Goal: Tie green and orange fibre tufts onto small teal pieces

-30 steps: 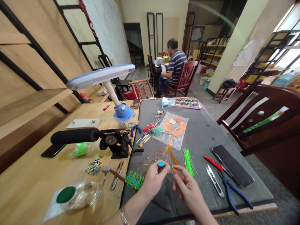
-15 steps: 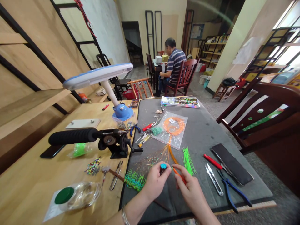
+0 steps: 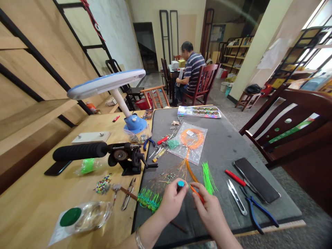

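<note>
Orange tube pinched in right hand fingers, near front edge of grey surface. Left hand fingers pinch small dark piece with turquoise cap, touching tube tip. Green strands just beyond right hand. Snips, blue pliers, phone toward right edge.

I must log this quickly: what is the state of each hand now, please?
Left hand: closed on a small blue-topped tool.
Right hand: closed, pinching an orange strand.
</note>
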`<state>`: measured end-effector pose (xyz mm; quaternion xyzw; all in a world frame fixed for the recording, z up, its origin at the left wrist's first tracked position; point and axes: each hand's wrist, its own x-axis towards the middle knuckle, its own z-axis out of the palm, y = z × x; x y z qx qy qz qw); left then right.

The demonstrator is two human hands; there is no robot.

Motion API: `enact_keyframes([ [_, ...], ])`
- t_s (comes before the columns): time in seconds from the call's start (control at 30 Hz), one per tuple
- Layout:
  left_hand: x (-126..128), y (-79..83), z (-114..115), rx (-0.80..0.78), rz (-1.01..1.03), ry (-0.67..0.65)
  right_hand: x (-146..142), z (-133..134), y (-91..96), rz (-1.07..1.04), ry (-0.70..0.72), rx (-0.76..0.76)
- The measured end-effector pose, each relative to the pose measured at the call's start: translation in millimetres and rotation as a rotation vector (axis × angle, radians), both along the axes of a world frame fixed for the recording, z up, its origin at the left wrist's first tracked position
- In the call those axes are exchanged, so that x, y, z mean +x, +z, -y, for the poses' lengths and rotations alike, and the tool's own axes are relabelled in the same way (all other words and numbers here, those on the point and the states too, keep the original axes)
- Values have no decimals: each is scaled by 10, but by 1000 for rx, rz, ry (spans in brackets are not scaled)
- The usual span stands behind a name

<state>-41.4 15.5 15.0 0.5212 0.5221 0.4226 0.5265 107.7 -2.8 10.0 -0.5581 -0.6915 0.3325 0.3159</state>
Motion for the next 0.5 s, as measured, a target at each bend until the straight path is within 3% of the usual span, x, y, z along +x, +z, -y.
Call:
enact_keyframes([
  [0.1,-30,-12,-63,-237,191,-80,40,5,-31,-84,59,6],
  [0.2,-79,-1,-132,-275,213,-142,123,-6,26,5,177,42],
  [0.3,-103,18,-157,-139,89,-137,177,-27,98,99,234,27],
  [0.5,-78,21,-53,296,-355,-62,130,-27,84,216,160,34],
])
